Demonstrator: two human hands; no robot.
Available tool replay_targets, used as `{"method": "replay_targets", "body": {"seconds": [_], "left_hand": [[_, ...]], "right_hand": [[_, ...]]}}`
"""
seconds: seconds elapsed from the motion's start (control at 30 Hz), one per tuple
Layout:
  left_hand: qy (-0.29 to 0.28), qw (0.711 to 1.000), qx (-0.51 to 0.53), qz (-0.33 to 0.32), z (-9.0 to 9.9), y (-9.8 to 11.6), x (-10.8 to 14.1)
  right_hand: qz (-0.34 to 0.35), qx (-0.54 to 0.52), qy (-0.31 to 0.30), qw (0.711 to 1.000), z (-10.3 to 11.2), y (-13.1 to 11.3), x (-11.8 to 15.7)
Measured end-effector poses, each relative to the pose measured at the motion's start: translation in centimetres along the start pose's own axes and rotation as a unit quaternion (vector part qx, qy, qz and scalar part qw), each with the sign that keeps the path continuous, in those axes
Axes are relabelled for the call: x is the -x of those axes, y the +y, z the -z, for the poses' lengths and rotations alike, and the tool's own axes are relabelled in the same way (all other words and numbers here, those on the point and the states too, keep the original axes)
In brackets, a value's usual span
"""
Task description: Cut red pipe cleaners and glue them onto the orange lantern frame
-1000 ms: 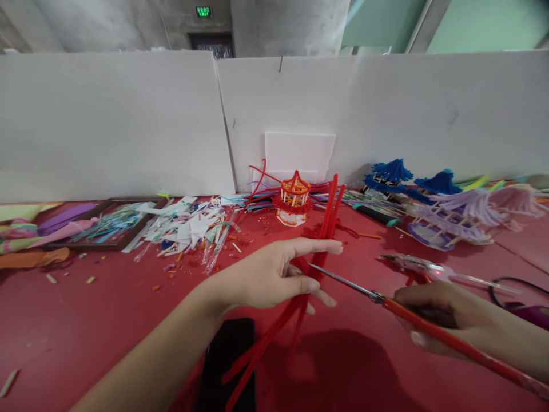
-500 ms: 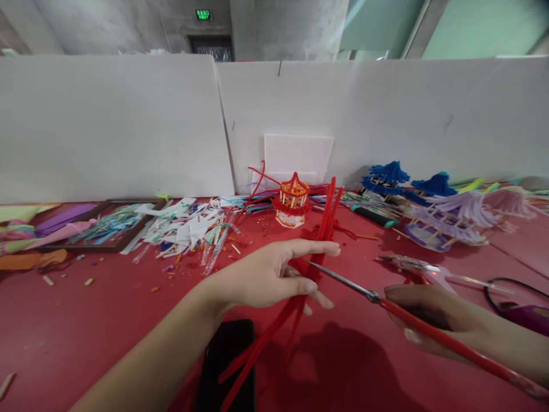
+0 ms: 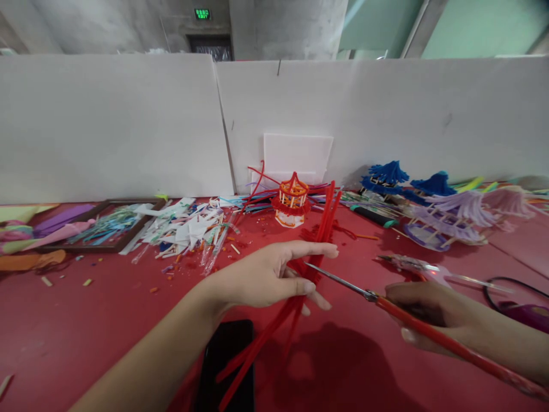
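Observation:
My left hand [image 3: 274,274] pinches a bundle of red pipe cleaners [image 3: 328,214] between thumb and fingers, its index finger stretched out to the right. Their upper ends stand above the hand, and loose lower ends [image 3: 246,363] fan out below it. In my right hand [image 3: 433,315] is a pair of red-handled scissors [image 3: 454,343], seen nearly edge-on. The scissors' metal tip points left and reaches the pipe cleaners beside my left fingers; whether the blades are apart I cannot tell. Behind the bundle stands a small orange and red pavilion model [image 3: 293,200] on a white base.
A black phone [image 3: 229,349] lies under my left wrist. Scraps [image 3: 195,229] and a brown frame [image 3: 115,249] sit at left. At right are blue [image 3: 384,174] and lilac pavilion models [image 3: 454,217], a glue gun [image 3: 412,263] and a cable. White panels [image 3: 364,103] close off the back.
The scissors and my right hand have shifted very slightly left. The tops of the red pipe cleaners sit a little lower. Both hands keep their hold.

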State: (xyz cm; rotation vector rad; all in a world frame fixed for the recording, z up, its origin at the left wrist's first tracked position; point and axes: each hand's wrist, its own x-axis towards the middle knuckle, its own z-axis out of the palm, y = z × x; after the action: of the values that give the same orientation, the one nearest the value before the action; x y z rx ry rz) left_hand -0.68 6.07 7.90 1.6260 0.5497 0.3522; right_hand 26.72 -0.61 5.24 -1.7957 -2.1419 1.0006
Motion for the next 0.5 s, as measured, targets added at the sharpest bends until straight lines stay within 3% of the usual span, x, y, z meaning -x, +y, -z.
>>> {"method": "replay_targets", "body": {"seconds": [0.1, 0.5], "left_hand": [[-0.005, 1.0, -0.002, 0.006, 0.0, 0.05, 0.1], [-0.009, 0.999, 0.024, 0.027, -0.22, 0.24, -0.11]], "right_hand": [[0.001, -0.022, -0.072, 0.997, -0.07, 0.33, -0.09], [0.034, 0.028, -0.053, 0.998, 0.09, 0.66, -0.2]]}}
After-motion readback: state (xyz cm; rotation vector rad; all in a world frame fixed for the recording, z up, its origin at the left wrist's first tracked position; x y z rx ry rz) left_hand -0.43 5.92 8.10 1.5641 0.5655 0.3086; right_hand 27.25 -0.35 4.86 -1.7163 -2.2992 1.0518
